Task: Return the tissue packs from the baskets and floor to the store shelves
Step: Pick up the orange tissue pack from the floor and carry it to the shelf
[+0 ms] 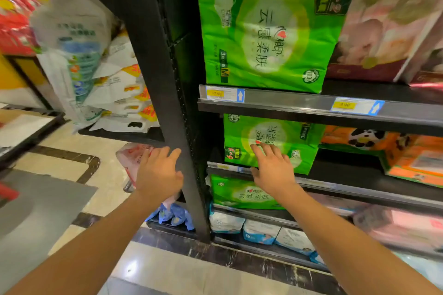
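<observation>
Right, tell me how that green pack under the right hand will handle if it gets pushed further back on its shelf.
The green pack looks soft: its film wrapper creases, so it would probably dent under the right hand rather than stay rigid. The glossy film likely slides easily on the shelf. Lying flat and wide, it seems unlikely to tip.

Three green tissue packs, one at upper centre point(268, 26), one at centre point(271, 143) and one just below it point(242, 193), two yellow price tags, left point(215, 93) and right point(344, 105), two orange packs at right point(407, 153), and two hands, left point(159, 175) and right point(273, 170).
</observation>
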{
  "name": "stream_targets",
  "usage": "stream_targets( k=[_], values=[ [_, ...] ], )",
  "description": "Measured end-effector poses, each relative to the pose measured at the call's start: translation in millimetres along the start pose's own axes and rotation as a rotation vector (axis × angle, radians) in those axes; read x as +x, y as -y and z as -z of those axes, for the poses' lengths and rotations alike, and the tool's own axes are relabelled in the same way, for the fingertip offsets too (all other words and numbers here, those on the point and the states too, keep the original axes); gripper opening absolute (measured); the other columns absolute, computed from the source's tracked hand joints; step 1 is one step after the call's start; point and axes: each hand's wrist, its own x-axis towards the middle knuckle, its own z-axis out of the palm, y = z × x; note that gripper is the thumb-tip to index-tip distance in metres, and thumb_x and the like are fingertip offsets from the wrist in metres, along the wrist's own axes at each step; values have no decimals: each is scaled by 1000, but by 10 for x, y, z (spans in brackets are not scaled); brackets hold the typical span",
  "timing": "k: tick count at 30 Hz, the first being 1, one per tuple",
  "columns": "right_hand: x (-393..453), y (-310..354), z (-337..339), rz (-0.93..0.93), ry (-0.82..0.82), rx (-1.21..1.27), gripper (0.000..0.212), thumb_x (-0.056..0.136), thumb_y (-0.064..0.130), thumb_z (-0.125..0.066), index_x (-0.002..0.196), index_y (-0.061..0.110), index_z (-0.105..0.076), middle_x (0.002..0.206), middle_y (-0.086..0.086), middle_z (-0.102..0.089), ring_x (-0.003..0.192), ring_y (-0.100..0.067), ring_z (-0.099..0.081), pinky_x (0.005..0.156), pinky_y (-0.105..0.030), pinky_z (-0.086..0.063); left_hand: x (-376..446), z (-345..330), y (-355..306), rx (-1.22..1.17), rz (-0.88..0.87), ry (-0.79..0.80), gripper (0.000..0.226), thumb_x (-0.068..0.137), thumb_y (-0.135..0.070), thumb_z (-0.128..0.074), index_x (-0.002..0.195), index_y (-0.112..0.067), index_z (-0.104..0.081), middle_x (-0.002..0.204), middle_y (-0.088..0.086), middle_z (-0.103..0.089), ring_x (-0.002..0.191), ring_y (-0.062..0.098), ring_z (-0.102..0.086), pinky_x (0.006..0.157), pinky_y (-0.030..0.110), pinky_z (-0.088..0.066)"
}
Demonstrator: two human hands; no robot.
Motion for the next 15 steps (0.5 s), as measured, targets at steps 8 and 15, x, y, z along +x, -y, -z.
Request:
stream_targets(
  k=[8,15],
  values=[
    [201,1211,514,196,-79,-45,68,92,40,-57,151,26,-28,150,-2,-40,139,-29,-35,104,-47,-40,-529,631,1073,26,155,11,70,75,-52,-33,135,-24,-55,129,6,-61,123,31,-52,111,50,-32],
    [260,2707,808,405,-116,-90,65,94,44,-53,152,28,-28,149,-2,-42,137,-28,-39,103,-46,-41,-1227,1128,2321,82,323,-14,57,85,-45,-55,138,-26,-50,124,1,-62,118,25,-54,105,44,-41]
  ],
)
